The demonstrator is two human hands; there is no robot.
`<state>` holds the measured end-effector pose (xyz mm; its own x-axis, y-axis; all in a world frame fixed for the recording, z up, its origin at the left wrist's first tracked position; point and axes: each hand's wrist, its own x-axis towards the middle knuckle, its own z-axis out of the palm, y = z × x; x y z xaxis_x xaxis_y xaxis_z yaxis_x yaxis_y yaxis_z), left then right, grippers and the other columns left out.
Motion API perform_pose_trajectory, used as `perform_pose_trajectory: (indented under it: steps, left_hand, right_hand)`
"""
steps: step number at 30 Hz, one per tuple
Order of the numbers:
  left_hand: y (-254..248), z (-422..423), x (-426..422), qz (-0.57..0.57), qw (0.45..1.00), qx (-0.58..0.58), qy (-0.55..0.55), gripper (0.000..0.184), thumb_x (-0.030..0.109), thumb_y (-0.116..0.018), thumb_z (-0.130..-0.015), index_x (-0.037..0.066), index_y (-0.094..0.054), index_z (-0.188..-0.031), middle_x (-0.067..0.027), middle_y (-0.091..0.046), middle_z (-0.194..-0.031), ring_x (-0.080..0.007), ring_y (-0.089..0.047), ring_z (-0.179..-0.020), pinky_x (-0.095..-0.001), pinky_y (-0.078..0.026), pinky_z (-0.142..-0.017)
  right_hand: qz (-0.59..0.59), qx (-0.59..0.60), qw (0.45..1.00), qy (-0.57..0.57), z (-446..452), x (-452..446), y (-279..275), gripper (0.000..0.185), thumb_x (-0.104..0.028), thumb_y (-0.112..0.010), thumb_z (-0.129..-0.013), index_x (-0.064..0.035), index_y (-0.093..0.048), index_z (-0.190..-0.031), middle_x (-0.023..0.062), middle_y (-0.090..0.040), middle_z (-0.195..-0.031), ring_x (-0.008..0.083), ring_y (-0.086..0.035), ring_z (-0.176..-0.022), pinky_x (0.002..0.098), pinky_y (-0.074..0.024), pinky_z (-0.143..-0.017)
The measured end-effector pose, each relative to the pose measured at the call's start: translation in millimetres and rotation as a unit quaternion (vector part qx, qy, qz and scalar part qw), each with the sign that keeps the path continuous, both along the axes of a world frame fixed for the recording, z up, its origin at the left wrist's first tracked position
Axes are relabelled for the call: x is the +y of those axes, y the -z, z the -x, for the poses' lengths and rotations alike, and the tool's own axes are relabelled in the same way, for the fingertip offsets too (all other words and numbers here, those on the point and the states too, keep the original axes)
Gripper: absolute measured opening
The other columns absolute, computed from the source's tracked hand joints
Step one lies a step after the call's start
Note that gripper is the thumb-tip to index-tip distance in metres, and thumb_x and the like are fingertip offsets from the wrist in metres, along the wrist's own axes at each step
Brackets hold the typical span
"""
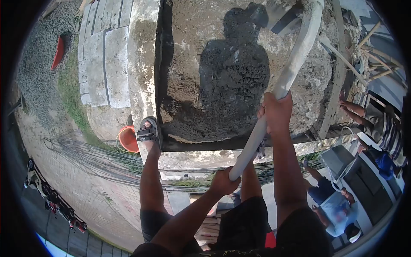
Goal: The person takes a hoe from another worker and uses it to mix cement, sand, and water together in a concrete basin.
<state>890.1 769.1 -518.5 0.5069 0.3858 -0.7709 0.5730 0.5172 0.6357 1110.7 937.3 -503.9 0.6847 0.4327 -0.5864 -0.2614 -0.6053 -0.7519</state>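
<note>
My left hand is closed round the lower end of a long, pale handle, close to my body. Further up the same handle, my right hand grips it with the fingers wrapped round. The handle belongs to what looks like a hoe; it slants up to the right, and its far end meets the top edge of the view, where a flat grey blade partly shows. Beneath it lies a patch of wet, dark mortar on a rough concrete floor, partly under my shadow.
My sandalled foot stands on a concrete ledge beside an orange bucket. Cables run below the ledge. At right, one person sits near bamboo poles and another person is lower down. Parked motorcycles stand at lower left.
</note>
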Motion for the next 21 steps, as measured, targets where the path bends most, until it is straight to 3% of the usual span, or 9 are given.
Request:
perform_pose_trajectory:
  steps: [2,4,8,9,11,13,18,21]
  left_hand:
    - [35,-33,51,-0.037,0.999,0.000,0.017,0.033,0.028,-0.073,-0.078,0.000,-0.064,-0.094,-0.0228,-0.068,-0.077,-0.0407,-0.069,-0.076,-0.0463,-0.055,-0.069]
    - [59,-38,70,-0.065,0.998,0.009,-0.009,0.033,0.027,-0.074,-0.080,-0.002,-0.063,-0.091,-0.0204,-0.065,-0.069,-0.0337,-0.067,-0.063,-0.0418,-0.050,-0.060]
    - [34,40,-12,0.099,0.981,0.158,0.054,0.036,0.029,-0.072,-0.080,-0.005,-0.064,-0.089,-0.0228,-0.067,-0.076,-0.0347,-0.069,-0.073,-0.0436,-0.053,-0.070]
    - [23,52,-35,0.112,0.972,0.195,0.070,0.037,0.029,-0.072,-0.079,-0.005,-0.064,-0.089,-0.0238,-0.067,-0.076,-0.0377,-0.069,-0.074,-0.0447,-0.053,-0.070]
    - [0,69,-65,0.091,0.972,0.200,0.087,0.036,0.027,-0.070,-0.077,-0.006,-0.063,-0.088,-0.0287,-0.066,-0.078,-0.0452,-0.067,-0.080,-0.0478,-0.053,-0.071]
    - [-35,80,-83,0.100,0.959,0.247,0.093,0.034,0.027,-0.069,-0.077,-0.004,-0.064,-0.090,-0.0293,-0.067,-0.081,-0.0460,-0.067,-0.083,-0.0496,-0.053,-0.073]
    - [-75,111,-123,0.108,0.960,0.215,0.144,0.036,0.030,-0.067,-0.079,0.002,-0.066,-0.103,-0.0267,-0.069,-0.091,-0.0446,-0.067,-0.090,-0.0511,-0.055,-0.080]
    - [-39,50,-70,0.032,0.974,0.120,0.187,0.031,0.029,-0.069,-0.078,0.004,-0.067,-0.097,-0.0227,-0.069,-0.081,-0.0425,-0.068,-0.081,-0.0501,-0.056,-0.075]
  right_hand:
    - [-0.025,-0.005,1.000,-0.006,-46,41,23,0.021,-0.001,-0.054,-0.083,-0.0023,-0.043,-0.100,0.0059,-0.046,-0.064,0.0143,-0.046,-0.044,0.0324,-0.0414,-0.041]
    - [-0.024,0.007,1.000,0.003,-53,53,70,0.020,-0.004,-0.057,-0.084,-0.0007,-0.044,-0.099,0.0064,-0.047,-0.064,0.0154,-0.046,-0.045,0.0334,-0.0416,-0.042]
    - [0.164,0.154,0.974,0.025,55,-79,223,0.026,-0.004,-0.062,-0.083,0.0004,-0.045,-0.102,0.0074,-0.049,-0.066,0.0175,-0.050,-0.046,0.0371,-0.0446,-0.043]
    - [0.183,0.150,0.971,0.044,78,-101,217,0.022,-0.004,-0.062,-0.084,-0.0021,-0.046,-0.099,0.0072,-0.048,-0.064,0.0175,-0.049,-0.045,0.0375,-0.0436,-0.041]
    - [0.145,0.265,0.951,0.062,90,-136,197,0.024,-0.003,-0.061,-0.084,-0.0048,-0.044,-0.100,0.0059,-0.047,-0.062,0.0167,-0.048,-0.043,0.0379,-0.0427,-0.039]
    - [0.140,0.309,0.938,0.077,103,-166,171,0.030,0.000,-0.061,-0.083,-0.0069,-0.040,-0.104,0.0049,-0.046,-0.061,0.0162,-0.049,-0.042,0.0371,-0.0422,-0.038]
    - [0.125,0.195,0.965,0.123,99,-188,53,0.033,0.002,-0.057,-0.082,-0.0059,-0.038,-0.107,0.0051,-0.046,-0.061,0.0156,-0.047,-0.038,0.0352,-0.0411,-0.035]
    - [0.040,0.116,0.971,0.207,16,-154,14,0.031,0.003,-0.054,-0.081,-0.0052,-0.039,-0.106,0.0057,-0.044,-0.061,0.0155,-0.045,-0.036,0.0352,-0.0402,-0.035]
